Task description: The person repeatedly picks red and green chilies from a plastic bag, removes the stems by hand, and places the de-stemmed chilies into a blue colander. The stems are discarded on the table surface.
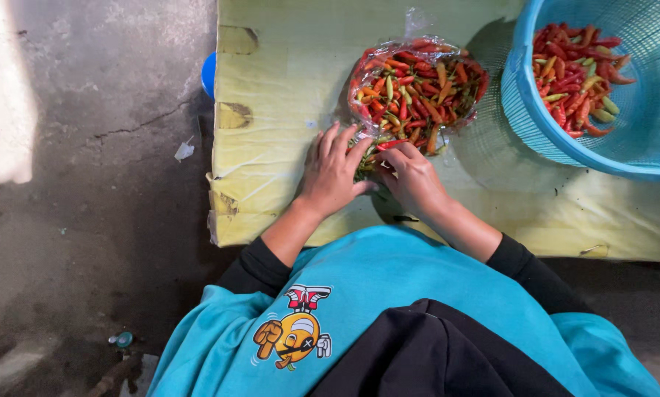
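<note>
Both hands close together, left hand [335, 173] fingers spread; right hand [411, 176] curled

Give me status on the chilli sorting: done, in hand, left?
Done: a batch of chillies sits in the blue basket. In hand: left hand and right hand work together on one chilli at the near edge of the clear bag. Left: the heap in that bag, larger than the basket's share.

place: informal produce-sorting spot | cracked concrete floor [87, 184] | cardboard sheet [286, 110] | chilli-filled blue basket [639, 140]
</note>
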